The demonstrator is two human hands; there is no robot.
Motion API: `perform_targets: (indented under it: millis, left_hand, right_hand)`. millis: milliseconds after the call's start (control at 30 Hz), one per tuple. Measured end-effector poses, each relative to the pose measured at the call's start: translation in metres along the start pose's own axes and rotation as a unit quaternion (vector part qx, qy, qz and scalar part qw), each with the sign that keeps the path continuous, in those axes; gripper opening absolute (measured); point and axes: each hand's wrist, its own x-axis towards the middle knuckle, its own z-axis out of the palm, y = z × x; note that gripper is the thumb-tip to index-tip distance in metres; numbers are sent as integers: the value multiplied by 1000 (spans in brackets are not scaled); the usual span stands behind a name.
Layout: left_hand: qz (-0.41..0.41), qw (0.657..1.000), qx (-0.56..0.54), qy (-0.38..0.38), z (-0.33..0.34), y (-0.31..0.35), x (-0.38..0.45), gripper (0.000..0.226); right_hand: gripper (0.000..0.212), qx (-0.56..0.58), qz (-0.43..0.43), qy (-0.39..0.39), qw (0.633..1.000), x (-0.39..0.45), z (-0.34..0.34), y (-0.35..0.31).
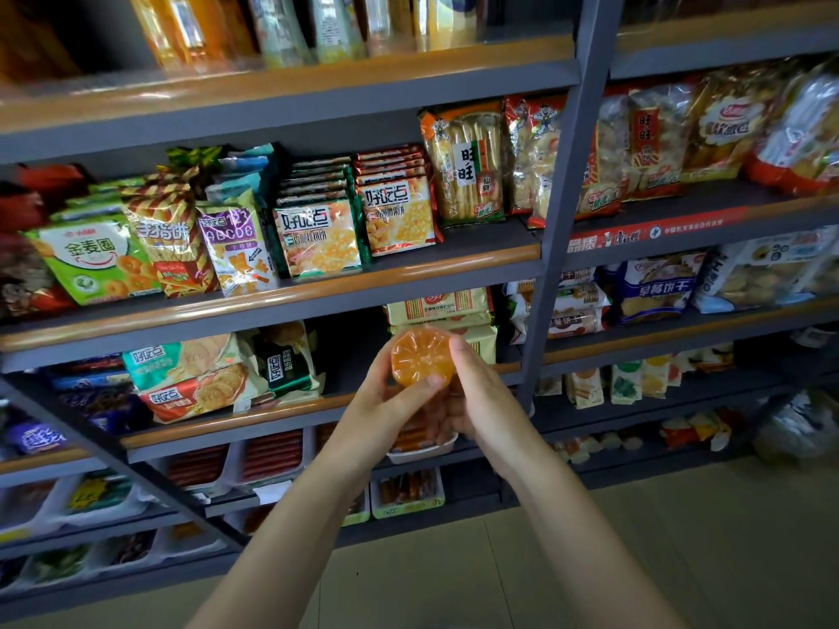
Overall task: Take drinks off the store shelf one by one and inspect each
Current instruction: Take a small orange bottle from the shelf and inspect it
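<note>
In the centre of the frame I have both hands raised in front of the shelving, holding a clear plastic bottle of orange drink (pixel 422 358) tipped so that its ribbed round base faces the camera. My left hand (pixel 390 401) wraps it from the lower left, the thumb curled across the lower edge of the base, so that grip is closed on the bottle. My right hand (pixel 476 397) holds it from the right, fingers curled along its side and the fingertip up at the base rim, a closed grip too. The bottle is off the shelf, in the air in front of the third shelf down. At the top of the frame, the uppermost grey metal shelf with a wood-coloured edge (pixel 290 84) carries a row of upright drink bottles (pixel 290 29), blurred. Below it, centre left, stand rows of biscuit bags, among them a green-edged cracker bag (pixel 318 238). Lower left, white plastic trays (pixel 268 460) sit on a shelf with red stick-shaped packets in them; I cannot tell what they are. A beige tiled floor (pixel 681 537) fills the lower right.
</note>
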Motion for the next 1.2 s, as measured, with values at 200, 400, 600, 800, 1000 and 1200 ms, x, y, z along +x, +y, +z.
perform_targets:
  millis: [200, 400, 600, 800, 1000, 1200]
  left_hand:
    - [9, 996, -52, 68, -5, 0, 0, 53]
    - [81, 977, -130, 150, -14, 22, 6, 21]
    - [197, 966, -105, 131, -49, 68, 19, 59]
    - [250, 960, -70, 106, -100, 120, 26, 37]
    - [290, 945, 28, 148, -197, 154, 40, 26]
    - [378, 801, 329, 327, -326, 195, 67, 43]
  right_hand:
    - [43, -11, -34, -39, 999, 2, 5, -1]
    - [56, -31, -88, -77, 993, 14, 24, -18]
    - [44, -54, -148, -33, 987, 38, 50, -65]
    - [36, -94, -217, -4, 971, 69, 90, -115]
    - [41, -82, -261, 15, 962, 112, 151, -166]
    - [43, -120, -316, 47, 940, 170, 230, -229]
